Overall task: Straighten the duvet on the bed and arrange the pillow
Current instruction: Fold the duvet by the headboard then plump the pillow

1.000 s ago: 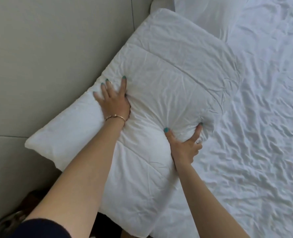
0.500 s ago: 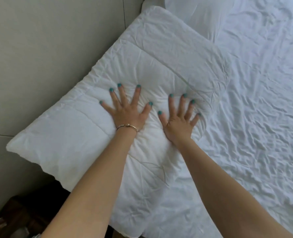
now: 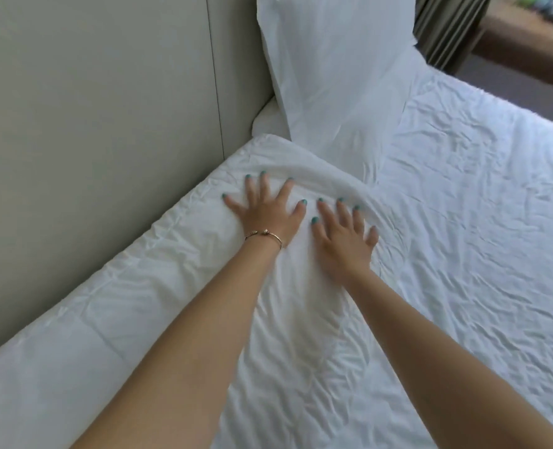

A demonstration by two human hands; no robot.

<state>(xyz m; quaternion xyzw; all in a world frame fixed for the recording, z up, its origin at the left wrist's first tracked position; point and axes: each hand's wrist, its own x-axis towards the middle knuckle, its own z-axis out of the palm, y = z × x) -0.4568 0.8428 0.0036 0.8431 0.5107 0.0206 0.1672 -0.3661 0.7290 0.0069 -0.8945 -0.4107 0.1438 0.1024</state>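
Hands lie flat side by side, fingers spread wide, holding nothing: left hand (image 3: 265,210) and right hand (image 3: 343,236) both press the pillow (image 3: 178,286); it lies against the headboard (image 3: 90,124); a second pillow (image 3: 336,79) stands beyond; rumpled duvet (image 3: 479,205) to the right.

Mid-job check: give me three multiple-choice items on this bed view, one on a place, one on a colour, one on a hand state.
1. The near pillow lies
A. along the headboard
B. on the floor
C. at the foot of the bed

2. The nail polish is
A. red
B. teal
C. black

3. The left hand and right hand are
A. clenched in fists
B. spread flat on the pillow
C. lifted clear

Answers: 1 A, its long edge meets the grey panel; 2 B, teal tips show on both hands; 3 B, fingers are straight and splayed on the fabric.
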